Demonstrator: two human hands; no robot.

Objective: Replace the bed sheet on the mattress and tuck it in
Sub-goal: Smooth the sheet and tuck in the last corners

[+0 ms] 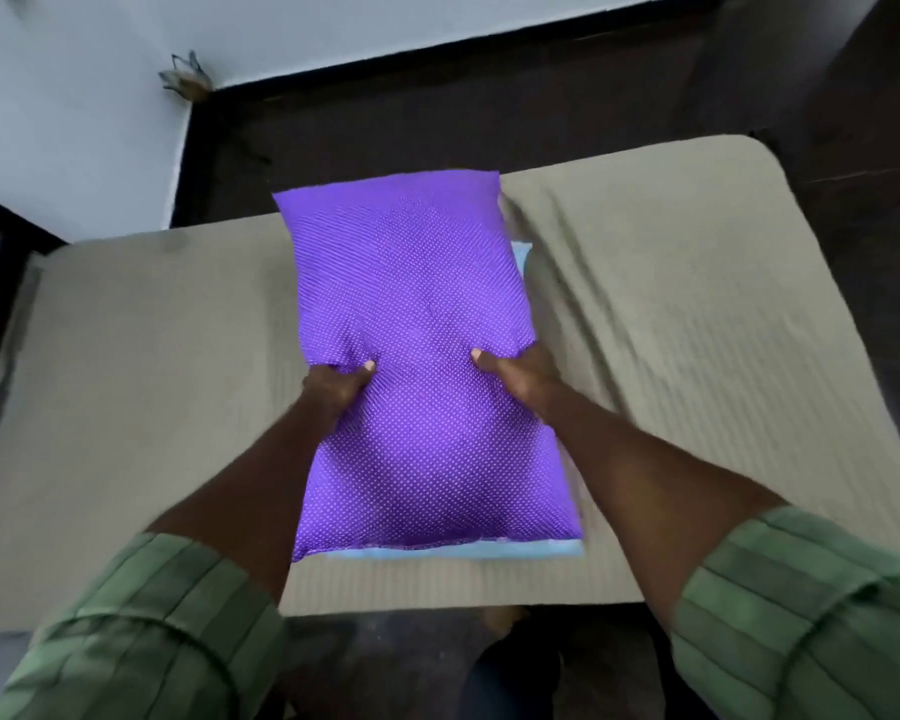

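A purple pillow [411, 314] with small white dots lies lengthwise across the middle of the mattress. My left hand [336, 389] grips its left edge, thumb on top and fingers under. My right hand [515, 374] grips its right edge the same way. Beneath the pillow a light blue folded cloth [489, 550] shows along the near edge and at the far right side. The mattress [671, 330] wears a beige sheet with creases on its right half.
A dark floor [489, 111] surrounds the mattress, and white walls [74, 122] with black skirting stand at the back left. A small dark object [185, 77] sits at the wall corner. My foot [505, 618] is on the floor at the near mattress edge.
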